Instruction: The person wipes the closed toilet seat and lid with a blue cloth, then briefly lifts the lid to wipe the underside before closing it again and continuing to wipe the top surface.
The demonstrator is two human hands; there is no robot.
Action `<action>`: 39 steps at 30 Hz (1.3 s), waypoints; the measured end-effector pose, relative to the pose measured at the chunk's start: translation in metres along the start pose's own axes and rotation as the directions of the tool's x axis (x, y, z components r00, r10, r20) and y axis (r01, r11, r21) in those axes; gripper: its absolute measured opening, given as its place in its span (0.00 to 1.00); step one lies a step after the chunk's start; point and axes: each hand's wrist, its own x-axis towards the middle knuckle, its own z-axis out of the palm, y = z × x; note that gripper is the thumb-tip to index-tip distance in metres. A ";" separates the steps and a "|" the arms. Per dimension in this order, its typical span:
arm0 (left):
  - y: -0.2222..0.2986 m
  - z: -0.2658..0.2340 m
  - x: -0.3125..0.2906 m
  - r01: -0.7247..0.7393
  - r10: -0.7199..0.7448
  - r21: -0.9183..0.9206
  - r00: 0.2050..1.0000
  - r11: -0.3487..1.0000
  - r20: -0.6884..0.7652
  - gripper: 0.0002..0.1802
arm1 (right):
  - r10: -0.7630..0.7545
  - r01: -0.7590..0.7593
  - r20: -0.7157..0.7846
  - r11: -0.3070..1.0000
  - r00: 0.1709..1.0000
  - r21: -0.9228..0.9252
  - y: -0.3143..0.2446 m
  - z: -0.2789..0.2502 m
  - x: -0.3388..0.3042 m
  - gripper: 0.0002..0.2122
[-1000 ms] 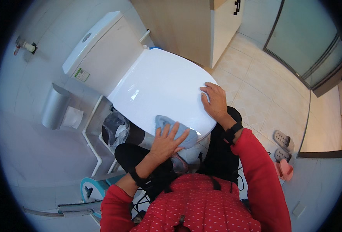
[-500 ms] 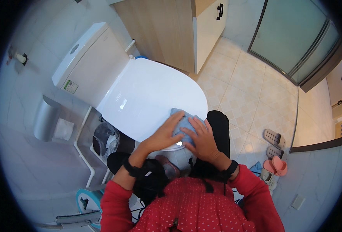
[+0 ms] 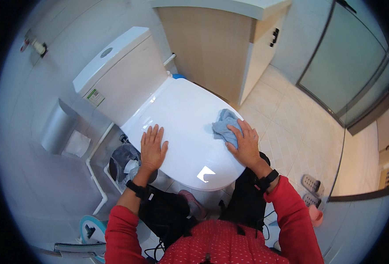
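Observation:
A white toilet with its glossy lid (image 3: 185,127) down fills the middle of the view. My right hand (image 3: 246,143) grips a crumpled blue cloth (image 3: 225,126) and presses it on the lid's right side. Part of the cloth is hidden under my fingers. My left hand (image 3: 152,148) lies flat at the lid's left edge, fingers stretched out and holding nothing. Behind the lid rises the white tank (image 3: 119,72), with a round flush button (image 3: 106,52) on top.
Left of the toilet stand a lined trash bin (image 3: 126,163) and white pipes (image 3: 94,176), below a grey paper dispenser (image 3: 59,127). A wooden cabinet (image 3: 207,48) stands behind. Slippers (image 3: 312,187) lie on the tiled floor at right, near a glass door (image 3: 344,61).
Both hands were together on the cloth at the lid's front. My right hand has carried the cloth to the lid's right side; my left hand has let go and moved to the left edge.

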 end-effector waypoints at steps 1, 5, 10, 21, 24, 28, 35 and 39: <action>0.000 -0.001 0.000 0.001 -0.001 -0.013 1.000 1.000 -0.008 0.32 | -0.003 0.003 0.006 1.000 1.000 -0.029 0.002 0.004 0.011 0.31; 0.002 -0.005 0.000 0.001 -0.002 -0.044 1.000 0.999 -0.029 0.32 | -0.023 0.030 0.075 0.996 0.997 -0.088 0.004 0.021 0.061 0.31; 0.002 -0.007 0.001 0.003 -0.003 -0.032 1.000 0.999 -0.020 0.33 | -0.035 0.059 0.151 0.986 0.988 -0.156 -0.016 0.040 0.112 0.31; -0.006 -0.001 0.034 -0.148 0.162 -0.083 0.965 0.986 0.205 0.45 | -0.070 0.124 0.230 0.965 0.971 -0.231 -0.068 0.091 0.192 0.31; 0.007 0.003 0.046 -0.142 0.147 -0.038 0.965 0.989 0.217 0.48 | -0.100 0.148 0.212 0.963 0.972 -0.226 -0.072 0.106 0.216 0.31; 0.012 0.007 0.050 -0.185 0.198 -0.082 0.962 0.979 0.187 0.46 | -0.164 0.193 0.159 0.963 0.974 -0.189 -0.070 0.129 0.249 0.30; 0.025 0.001 0.044 -0.270 0.272 -0.039 0.936 0.962 0.225 0.40 | -0.181 0.220 0.217 0.961 0.959 -0.169 -0.087 0.156 0.325 0.26; 0.038 -0.002 0.042 -0.335 0.347 -0.092 0.904 0.938 0.250 0.38 | -0.048 0.149 0.348 0.952 0.936 -0.267 -0.111 0.158 0.349 0.25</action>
